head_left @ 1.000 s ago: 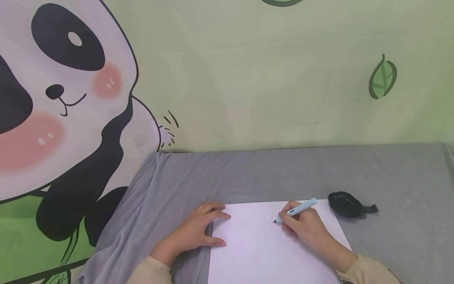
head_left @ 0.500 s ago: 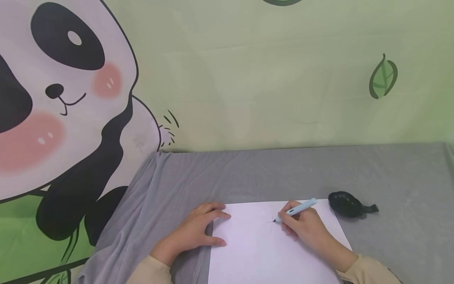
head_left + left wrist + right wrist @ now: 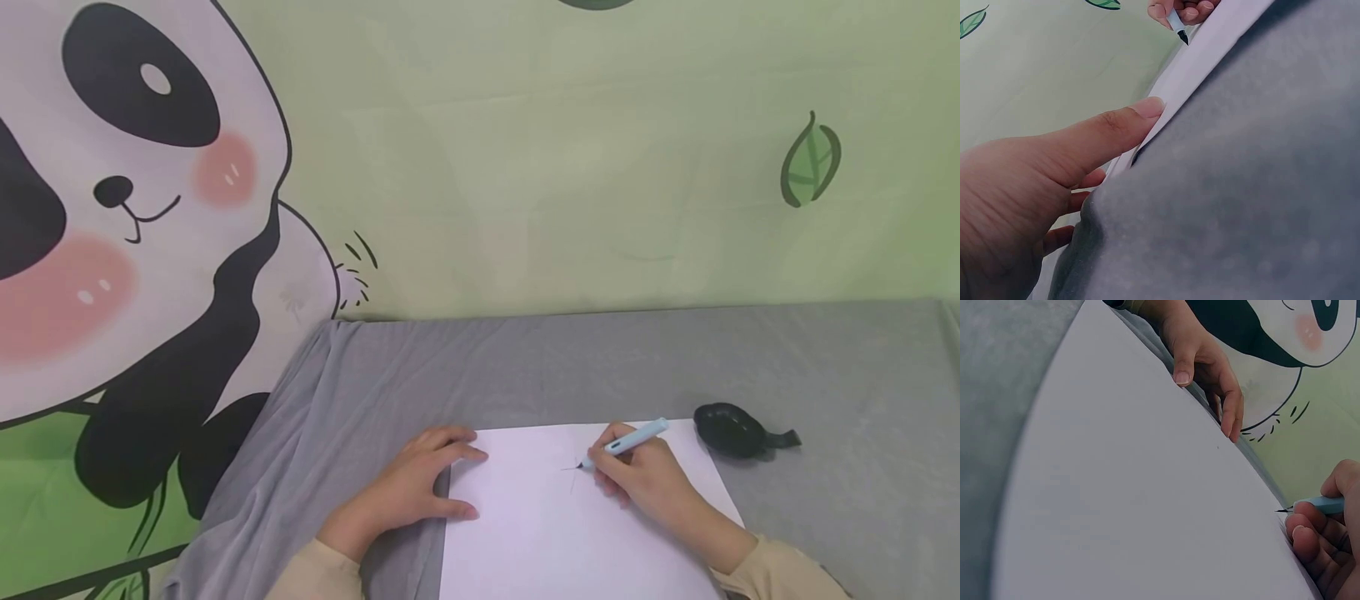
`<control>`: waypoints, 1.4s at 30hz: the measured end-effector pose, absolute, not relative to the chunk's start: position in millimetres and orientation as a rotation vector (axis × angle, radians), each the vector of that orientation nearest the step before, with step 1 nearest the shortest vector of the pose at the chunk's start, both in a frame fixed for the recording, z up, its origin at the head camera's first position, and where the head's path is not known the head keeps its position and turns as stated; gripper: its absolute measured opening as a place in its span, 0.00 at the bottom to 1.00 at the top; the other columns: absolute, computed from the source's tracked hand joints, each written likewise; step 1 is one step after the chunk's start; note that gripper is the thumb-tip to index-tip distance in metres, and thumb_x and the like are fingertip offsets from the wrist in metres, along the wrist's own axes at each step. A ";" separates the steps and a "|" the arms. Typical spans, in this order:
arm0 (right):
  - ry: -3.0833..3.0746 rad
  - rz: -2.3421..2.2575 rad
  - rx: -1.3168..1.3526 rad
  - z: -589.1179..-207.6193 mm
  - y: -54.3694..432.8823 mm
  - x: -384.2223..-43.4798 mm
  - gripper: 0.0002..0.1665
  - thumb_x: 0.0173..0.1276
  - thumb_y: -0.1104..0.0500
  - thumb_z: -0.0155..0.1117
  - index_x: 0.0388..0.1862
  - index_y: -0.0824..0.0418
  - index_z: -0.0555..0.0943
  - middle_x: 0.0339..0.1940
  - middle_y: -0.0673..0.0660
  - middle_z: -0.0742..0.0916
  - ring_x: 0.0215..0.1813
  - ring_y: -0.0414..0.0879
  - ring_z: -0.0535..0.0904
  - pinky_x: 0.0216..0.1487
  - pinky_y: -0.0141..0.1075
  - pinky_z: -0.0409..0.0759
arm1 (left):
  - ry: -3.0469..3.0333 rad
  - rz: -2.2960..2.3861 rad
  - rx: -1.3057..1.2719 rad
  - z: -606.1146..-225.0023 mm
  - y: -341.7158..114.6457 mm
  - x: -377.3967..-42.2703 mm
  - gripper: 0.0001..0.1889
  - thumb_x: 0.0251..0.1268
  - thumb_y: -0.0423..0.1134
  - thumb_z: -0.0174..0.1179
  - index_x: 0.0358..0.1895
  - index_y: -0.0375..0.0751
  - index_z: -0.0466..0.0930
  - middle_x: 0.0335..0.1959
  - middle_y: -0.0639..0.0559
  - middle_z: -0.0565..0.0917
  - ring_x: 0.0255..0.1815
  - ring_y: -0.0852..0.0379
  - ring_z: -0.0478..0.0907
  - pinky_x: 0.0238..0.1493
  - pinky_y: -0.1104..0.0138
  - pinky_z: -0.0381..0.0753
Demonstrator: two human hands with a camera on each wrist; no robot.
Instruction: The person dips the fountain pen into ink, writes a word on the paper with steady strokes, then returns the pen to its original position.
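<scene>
A white sheet of paper (image 3: 540, 542) lies before me, bearing a few thin crossing lines near its upper middle. My right hand (image 3: 651, 482) pinches a light blue fountain pen (image 3: 637, 437), tilted with its dark nib at those lines. In the right wrist view the pen's nib (image 3: 1283, 510) points at the far part of the sheet. My left hand (image 3: 408, 485) rests along the left edge, thumb and fingers spread onto the paper. The left wrist view shows the left thumb (image 3: 1116, 125) lying straight on the paper's margin, the other fingers partly hidden beyond it.
A small glossy black oval dish-like object with a short stem (image 3: 731, 431) sits by the sheet's upper right corner. Grey cloth (image 3: 600, 358) covers the table, wrinkled at left. Behind stands a pale green backdrop (image 3: 525, 208) with a cartoon panda.
</scene>
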State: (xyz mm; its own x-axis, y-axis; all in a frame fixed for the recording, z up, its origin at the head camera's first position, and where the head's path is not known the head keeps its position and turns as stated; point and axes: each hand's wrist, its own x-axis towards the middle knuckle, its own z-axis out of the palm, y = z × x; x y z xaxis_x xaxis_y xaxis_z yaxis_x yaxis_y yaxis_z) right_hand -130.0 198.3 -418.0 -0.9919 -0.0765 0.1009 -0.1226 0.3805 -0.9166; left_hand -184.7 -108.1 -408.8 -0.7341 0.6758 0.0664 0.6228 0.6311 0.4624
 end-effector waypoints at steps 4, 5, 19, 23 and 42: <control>-2.578 1.704 0.166 -417.4 198.7 -129.2 0.07 0.66 0.62 0.62 0.31 0.66 0.77 0.18 0.55 0.82 0.16 0.35 0.73 0.16 0.30 0.74 | 2.726 0.721 1.091 -409.0 -108.0 -184.4 0.31 0.48 0.55 0.72 0.58 0.53 0.78 0.66 0.52 0.72 0.69 0.47 0.65 0.66 0.45 0.64; -2.580 1.700 0.161 -417.4 198.8 -129.1 0.07 0.66 0.62 0.62 0.31 0.66 0.77 0.18 0.55 0.82 0.16 0.35 0.73 0.16 0.30 0.74 | 2.723 0.725 1.090 -409.1 -108.0 -184.4 0.31 0.48 0.55 0.72 0.58 0.53 0.77 0.66 0.52 0.72 0.69 0.47 0.65 0.66 0.45 0.64; -2.611 1.685 0.100 -416.6 197.4 -129.3 0.06 0.65 0.63 0.61 0.30 0.66 0.77 0.18 0.56 0.82 0.16 0.37 0.74 0.16 0.31 0.75 | 2.725 0.719 1.100 -408.9 -110.1 -183.8 0.31 0.47 0.56 0.72 0.58 0.53 0.78 0.66 0.52 0.72 0.69 0.46 0.65 0.66 0.45 0.64; -2.624 1.661 0.073 -414.9 197.4 -128.8 0.06 0.65 0.64 0.60 0.30 0.66 0.77 0.18 0.56 0.82 0.16 0.38 0.74 0.16 0.31 0.75 | 2.720 0.720 1.096 -409.2 -110.1 -184.5 0.31 0.48 0.56 0.71 0.58 0.54 0.77 0.66 0.52 0.71 0.69 0.47 0.65 0.66 0.45 0.64; -2.644 1.674 0.001 -408.5 198.5 -127.7 0.06 0.65 0.64 0.59 0.30 0.66 0.76 0.17 0.55 0.81 0.16 0.39 0.74 0.16 0.30 0.74 | 2.710 0.731 1.088 -407.1 -109.3 -184.0 0.31 0.47 0.56 0.71 0.58 0.53 0.78 0.66 0.52 0.71 0.70 0.46 0.64 0.66 0.44 0.63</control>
State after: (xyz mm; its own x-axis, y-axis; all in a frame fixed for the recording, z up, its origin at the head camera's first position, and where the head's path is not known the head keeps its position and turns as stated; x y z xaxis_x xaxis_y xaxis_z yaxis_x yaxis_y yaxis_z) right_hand -127.7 198.5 -408.5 -0.9999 0.0060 0.0112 -0.0076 0.4278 -0.9039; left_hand -184.0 -109.3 -407.1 -0.7314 0.6796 0.0568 0.6159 0.6224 0.4829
